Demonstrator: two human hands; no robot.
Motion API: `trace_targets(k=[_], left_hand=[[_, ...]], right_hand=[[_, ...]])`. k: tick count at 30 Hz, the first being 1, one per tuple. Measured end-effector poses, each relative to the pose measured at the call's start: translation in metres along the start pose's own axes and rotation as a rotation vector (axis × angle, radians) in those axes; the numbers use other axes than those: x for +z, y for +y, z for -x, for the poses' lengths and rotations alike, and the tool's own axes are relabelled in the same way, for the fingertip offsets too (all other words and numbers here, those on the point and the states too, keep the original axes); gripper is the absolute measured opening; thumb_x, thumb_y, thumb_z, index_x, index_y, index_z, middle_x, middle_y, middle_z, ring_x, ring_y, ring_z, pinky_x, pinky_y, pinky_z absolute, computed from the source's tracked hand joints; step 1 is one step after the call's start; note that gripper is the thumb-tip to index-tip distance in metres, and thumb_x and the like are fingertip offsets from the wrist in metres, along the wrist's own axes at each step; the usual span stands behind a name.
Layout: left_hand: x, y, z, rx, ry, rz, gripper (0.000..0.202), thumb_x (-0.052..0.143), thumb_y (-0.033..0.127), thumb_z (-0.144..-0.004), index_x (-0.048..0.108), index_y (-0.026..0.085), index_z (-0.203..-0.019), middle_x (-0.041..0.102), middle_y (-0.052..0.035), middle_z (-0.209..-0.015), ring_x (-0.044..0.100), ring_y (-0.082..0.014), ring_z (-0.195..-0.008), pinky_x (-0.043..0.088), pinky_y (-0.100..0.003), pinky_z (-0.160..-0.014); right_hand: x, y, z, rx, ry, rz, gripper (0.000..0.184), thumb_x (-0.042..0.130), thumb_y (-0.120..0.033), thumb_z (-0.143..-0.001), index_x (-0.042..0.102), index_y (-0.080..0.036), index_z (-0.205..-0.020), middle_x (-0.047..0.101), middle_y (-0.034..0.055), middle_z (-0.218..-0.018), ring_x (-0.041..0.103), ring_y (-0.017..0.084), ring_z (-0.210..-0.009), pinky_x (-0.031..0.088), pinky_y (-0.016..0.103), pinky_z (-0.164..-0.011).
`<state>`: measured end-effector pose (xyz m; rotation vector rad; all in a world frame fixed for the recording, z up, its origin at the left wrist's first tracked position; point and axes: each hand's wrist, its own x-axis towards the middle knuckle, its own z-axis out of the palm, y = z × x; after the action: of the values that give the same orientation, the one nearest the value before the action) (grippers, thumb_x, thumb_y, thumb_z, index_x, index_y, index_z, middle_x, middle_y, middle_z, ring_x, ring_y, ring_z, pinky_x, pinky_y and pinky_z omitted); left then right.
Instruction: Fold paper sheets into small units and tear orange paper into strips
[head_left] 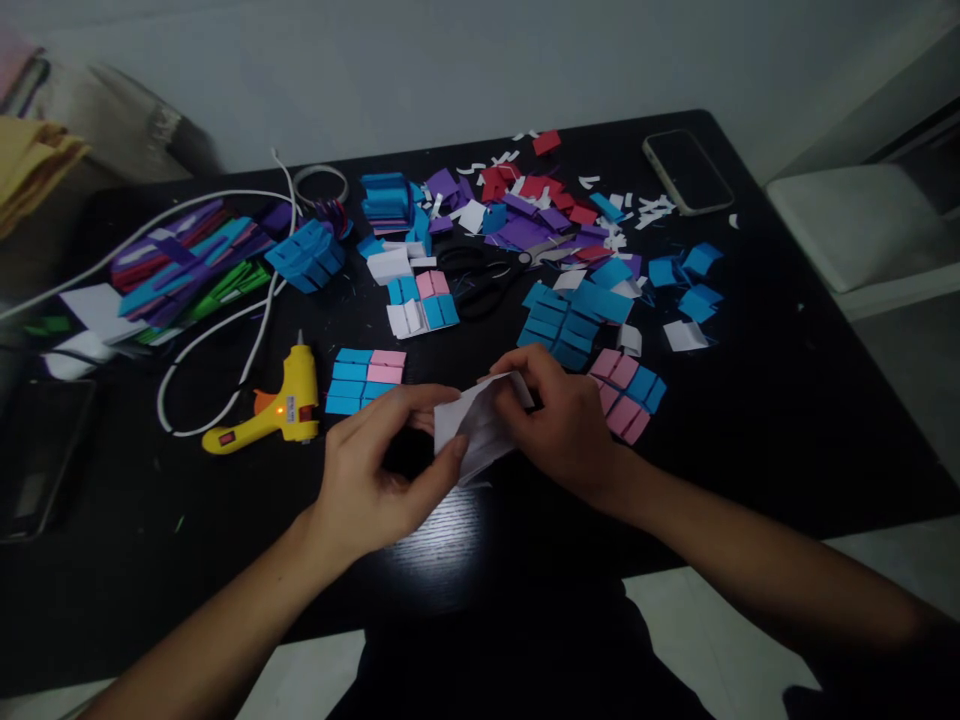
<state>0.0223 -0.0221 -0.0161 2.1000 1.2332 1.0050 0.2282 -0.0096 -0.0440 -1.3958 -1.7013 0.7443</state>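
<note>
Both my hands hold one folded piece of white paper (478, 425) just above the black table (787, 400), near its front edge. My left hand (375, 470) pinches the paper's left end between thumb and fingers. My right hand (559, 415) is closed over its right end, fingertips pressing the top fold. Folded blue and pink paper blocks (365, 380) lie just beyond my left hand, and another pink and blue set (628, 393) lies beside my right hand.
A yellow glue gun (270, 412) with a white cord (217, 330) lies at the left. Black scissors (487, 275) sit mid-table among blue, purple, red and white paper scraps (525, 215). A phone (687, 170) lies at the far right, paper strips (187, 265) at the far left.
</note>
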Motion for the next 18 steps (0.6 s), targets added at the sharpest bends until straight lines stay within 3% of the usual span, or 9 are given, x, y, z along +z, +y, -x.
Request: trace_targets(k=[5,10,14,18], left_hand=[[0.000,-0.003,-0.001,-0.095,0.015,0.108,0.023,0.068,0.019,-0.092,0.069,0.020,-0.116,0.073,-0.0014,-0.088,0.069,-0.0136,-0.071,0.057,-0.025,-0.066],[0.000,-0.009,-0.005,-0.261,0.024,0.131,0.022,0.061,0.026,-0.098,0.073,0.024,-0.116,0.074,-0.0017,-0.090,0.068,-0.0160,-0.074,0.053,-0.026,-0.059],[-0.002,-0.013,-0.008,-0.307,0.024,0.147,0.025,0.057,0.023,-0.098,0.078,0.028,-0.110,0.079,-0.0019,-0.101,0.072,-0.0204,-0.086,0.058,-0.031,-0.068],[-0.005,-0.015,-0.008,-0.325,0.011,0.202,0.025,0.058,0.020,-0.096,0.079,0.028,-0.106,0.080,-0.0023,-0.104,0.074,-0.0225,-0.091,0.060,-0.033,-0.072]], right_hand=[[-0.003,-0.003,-0.003,0.090,-0.023,-0.171,0.019,0.061,-0.013,-0.088,0.066,-0.024,-0.102,0.074,-0.0026,-0.079,0.069,0.015,-0.065,0.050,0.028,-0.059],[-0.005,-0.002,-0.007,0.153,-0.118,-0.417,0.020,0.064,-0.013,-0.088,0.072,-0.023,-0.103,0.079,0.0011,-0.097,0.075,0.017,-0.087,0.058,0.028,-0.070],[-0.008,-0.004,-0.008,0.131,-0.112,-0.457,0.024,0.062,-0.009,-0.088,0.077,-0.023,-0.100,0.080,0.0010,-0.102,0.074,0.017,-0.096,0.061,0.030,-0.082],[-0.013,-0.007,-0.009,0.151,-0.136,-0.520,0.021,0.065,-0.012,-0.088,0.079,-0.023,-0.099,0.080,0.0012,-0.099,0.074,0.017,-0.094,0.061,0.030,-0.081]])
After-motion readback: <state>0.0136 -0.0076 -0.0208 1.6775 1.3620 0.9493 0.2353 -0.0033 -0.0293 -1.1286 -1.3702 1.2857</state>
